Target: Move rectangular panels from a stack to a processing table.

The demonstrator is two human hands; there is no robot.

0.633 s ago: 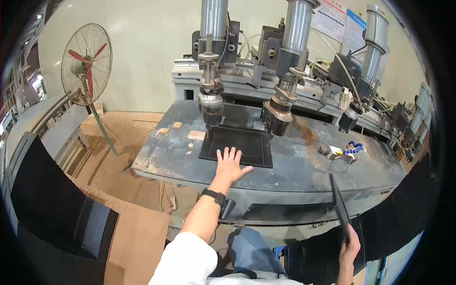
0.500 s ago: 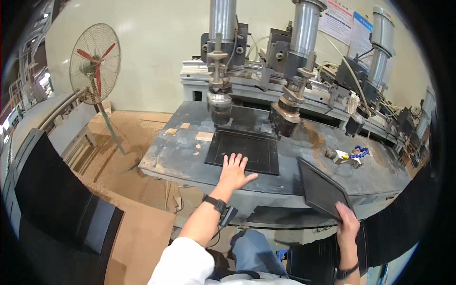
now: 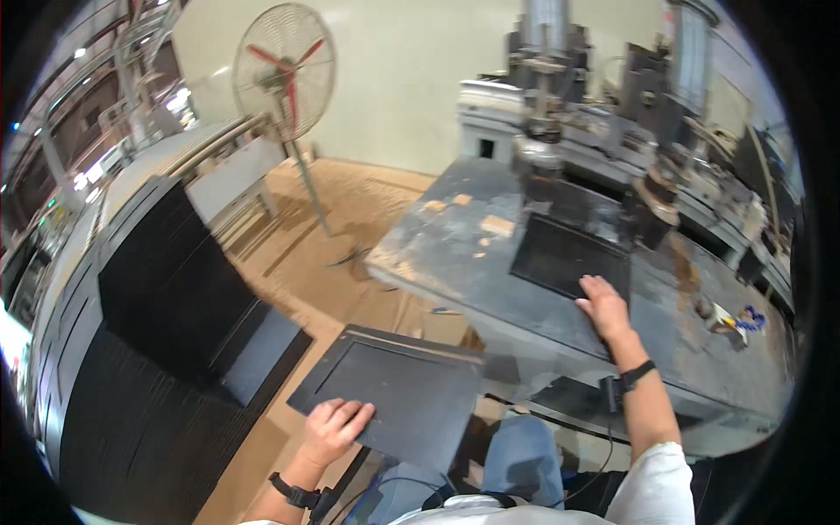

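My left hand (image 3: 332, 430) grips the near edge of a dark flat panel (image 3: 394, 394) with a grooved border, fingers on top. This panel hangs tilted in front of my legs, off the table. A second dark panel (image 3: 569, 255) lies on the machine table (image 3: 464, 227), under the machine heads. At its near right part rests my right hand (image 3: 605, 306), fingers stretched over the edge and thumb hidden. A metal machine head (image 3: 541, 157) stands at the panel's far left, another machine head (image 3: 658, 197) at its far right.
Stacks of dark panels (image 3: 131, 420) rise at the left. A fan (image 3: 284, 74) with red blades stands behind them, on a floor strewn with sawdust. Small wood pieces (image 3: 497, 226) lie on the table. A tool with a coiled blue hose (image 3: 751, 319) sits at the right.
The view has turned left. My left hand has left the table and holds a panel at the lower middle. My right hand, which held a panel at the right, now lies on the table's panel.
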